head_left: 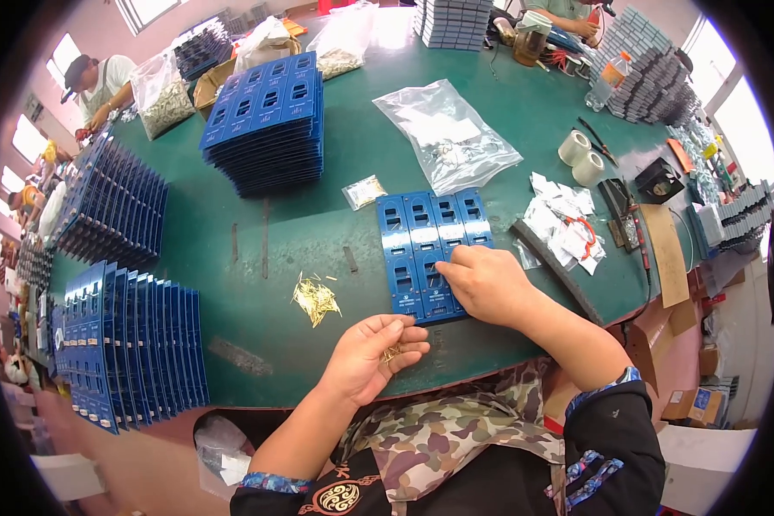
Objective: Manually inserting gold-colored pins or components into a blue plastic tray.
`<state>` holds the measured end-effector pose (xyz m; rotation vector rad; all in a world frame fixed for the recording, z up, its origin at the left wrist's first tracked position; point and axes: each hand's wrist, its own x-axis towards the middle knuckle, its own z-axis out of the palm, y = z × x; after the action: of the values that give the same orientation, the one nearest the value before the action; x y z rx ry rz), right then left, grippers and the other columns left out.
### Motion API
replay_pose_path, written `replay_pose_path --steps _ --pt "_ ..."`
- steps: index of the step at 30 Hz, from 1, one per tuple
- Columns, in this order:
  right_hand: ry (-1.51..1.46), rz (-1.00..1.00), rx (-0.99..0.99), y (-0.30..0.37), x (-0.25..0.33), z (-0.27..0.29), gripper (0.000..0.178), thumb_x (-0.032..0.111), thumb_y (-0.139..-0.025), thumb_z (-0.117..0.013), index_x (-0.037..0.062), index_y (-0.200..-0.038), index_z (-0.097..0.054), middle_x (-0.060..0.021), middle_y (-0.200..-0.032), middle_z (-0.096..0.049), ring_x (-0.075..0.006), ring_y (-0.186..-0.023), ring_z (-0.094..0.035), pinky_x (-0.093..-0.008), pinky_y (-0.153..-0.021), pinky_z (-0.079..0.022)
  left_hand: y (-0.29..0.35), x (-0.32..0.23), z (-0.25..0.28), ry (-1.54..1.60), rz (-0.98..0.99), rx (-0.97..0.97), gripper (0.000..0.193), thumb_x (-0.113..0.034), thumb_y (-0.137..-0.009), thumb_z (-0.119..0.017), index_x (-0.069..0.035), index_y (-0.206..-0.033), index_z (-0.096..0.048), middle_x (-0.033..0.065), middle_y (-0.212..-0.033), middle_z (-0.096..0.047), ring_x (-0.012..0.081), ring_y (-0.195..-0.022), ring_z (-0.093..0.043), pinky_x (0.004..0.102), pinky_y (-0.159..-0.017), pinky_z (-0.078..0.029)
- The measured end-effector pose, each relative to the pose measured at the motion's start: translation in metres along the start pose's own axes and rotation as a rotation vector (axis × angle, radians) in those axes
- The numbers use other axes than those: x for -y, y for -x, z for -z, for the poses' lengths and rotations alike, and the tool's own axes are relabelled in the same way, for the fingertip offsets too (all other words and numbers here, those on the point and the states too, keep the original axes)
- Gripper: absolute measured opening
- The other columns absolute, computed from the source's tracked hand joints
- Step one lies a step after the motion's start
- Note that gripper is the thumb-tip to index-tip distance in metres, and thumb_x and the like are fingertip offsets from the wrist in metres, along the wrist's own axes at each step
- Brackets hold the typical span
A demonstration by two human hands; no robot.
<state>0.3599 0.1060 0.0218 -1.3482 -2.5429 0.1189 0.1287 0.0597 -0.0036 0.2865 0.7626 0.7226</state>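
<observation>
A blue circuit board panel (393, 247), divided into several units with rectangular cutouts, lies flat on the table in front of me. My left hand (374, 354) is curled palm-up at its near left corner, cupping a small bunch of thin gold-coloured pins (390, 353). Over the panel's lower right part, my right hand (494, 285) has thumb and forefinger pinched together near a cutout; whatever lies between those fingertips is too small to make out. A loose pile of the same gold pins (316, 299) rests on the table left of the panel.
Stacks of blue panels stand at the back (262, 112) and along the left. Behind my panel lie a clear plastic bag (447, 138) and a small packet (364, 192). To the right are a dark bar (559, 271), white packets (559, 215), tape rolls (587, 168) and a soldering iron (641, 236). Other people work farther off.
</observation>
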Motion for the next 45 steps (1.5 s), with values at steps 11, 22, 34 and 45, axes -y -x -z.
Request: replay_pose_path --steps 11,22,34,45 --pt "-0.033 0.026 -0.047 0.003 -0.003 0.0 0.021 0.009 -0.077 -0.062 0.0079 -0.098 -0.067 -0.0068 -0.082 -0.057 -0.0252 -0.076 -0.061 -0.0369 -0.064 -0.051 0.0 0.001 0.001 0.005 0.001 0.036 0.021 -0.013 -0.095 -0.055 0.003 -0.107 -0.059 0.0163 -0.096 -0.067 0.0256 -0.085 -0.069 0.0295 -0.071 -0.059" --pt "-0.797 0.097 0.141 0.003 0.018 0.003 0.011 0.013 -0.082 -0.066 0.0057 -0.09 -0.067 -0.0089 -0.088 -0.06 -0.0268 -0.084 -0.062 -0.0354 -0.073 -0.05 -0.004 0.007 -0.002 -0.042 0.091 0.161 0.023 -0.019 -0.095 -0.056 0.002 -0.106 -0.059 0.0155 -0.094 -0.068 0.0243 -0.082 -0.069 0.0282 -0.069 -0.058" --pt "-0.521 -0.158 -0.064 0.001 -0.013 0.001 0.01 0.013 -0.084 -0.062 0.0034 -0.081 -0.061 -0.0121 -0.082 -0.059 -0.0299 -0.078 -0.06 -0.0382 -0.069 -0.048 -0.003 0.002 -0.011 -0.058 0.031 0.065 0.025 -0.008 -0.094 -0.054 0.005 -0.115 -0.056 0.0208 -0.107 -0.064 0.0272 -0.094 -0.067 0.0309 -0.079 -0.058" --pt "-0.424 -0.167 0.026 -0.004 -0.013 -0.001 0.012 0.017 -0.083 -0.062 0.0045 -0.081 -0.062 -0.0113 -0.082 -0.058 -0.0311 -0.08 -0.06 -0.0406 -0.07 -0.048 -0.003 0.005 -0.002 -0.052 0.042 0.054 0.021 -0.009 -0.093 -0.057 0.004 -0.11 -0.056 0.0189 -0.103 -0.066 0.0267 -0.092 -0.067 0.0312 -0.077 -0.059"
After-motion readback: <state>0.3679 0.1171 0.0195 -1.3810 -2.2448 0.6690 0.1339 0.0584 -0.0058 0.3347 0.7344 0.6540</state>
